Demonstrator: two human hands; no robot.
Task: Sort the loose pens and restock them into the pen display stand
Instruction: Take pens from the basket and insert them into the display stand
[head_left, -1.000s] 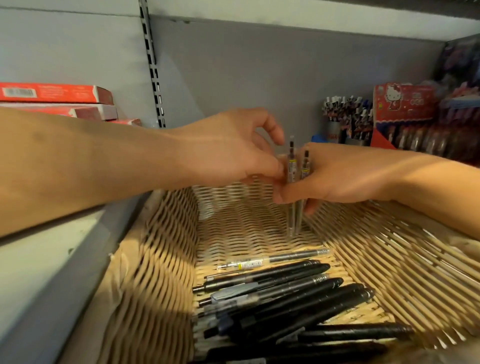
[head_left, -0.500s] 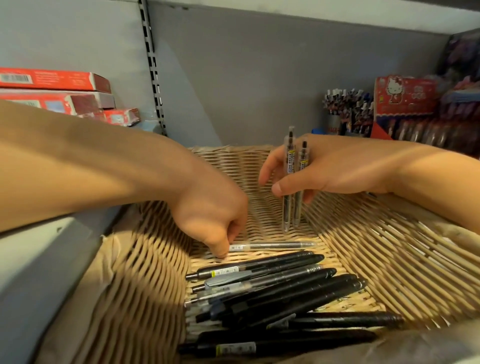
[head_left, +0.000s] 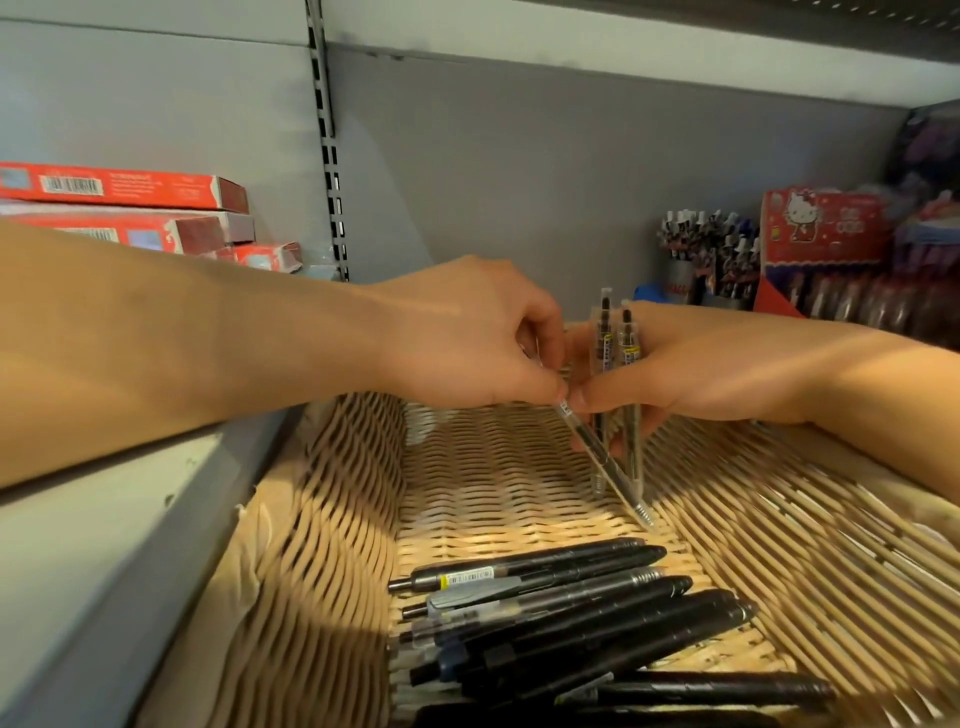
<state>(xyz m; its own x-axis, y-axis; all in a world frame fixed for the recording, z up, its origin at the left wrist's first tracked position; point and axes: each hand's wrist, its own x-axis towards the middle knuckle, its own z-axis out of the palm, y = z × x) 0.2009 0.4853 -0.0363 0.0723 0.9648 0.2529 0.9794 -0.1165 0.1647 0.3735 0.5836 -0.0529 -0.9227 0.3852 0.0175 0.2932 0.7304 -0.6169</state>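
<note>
Wicker basket (head_left: 332, 519): clear pen (head_left: 602, 457) slants below left grip (head_left: 478, 338).

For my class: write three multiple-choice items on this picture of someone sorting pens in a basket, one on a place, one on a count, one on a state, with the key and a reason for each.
1. Where do the loose black pens lie?
A. in the wicker basket
B. on the red boxes
C. on the floor

2. How many clear pens stand upright in the right hand?
A. none
B. two
C. six

3. What is the left hand doing?
A. resting open
B. pinching a slanted clear pen
C. lifting the basket

Key: 1 A, they lie on the basket's floor; 2 B, two tops show above the fingers; 3 B, its fingertips close on the pen's upper end.
</note>
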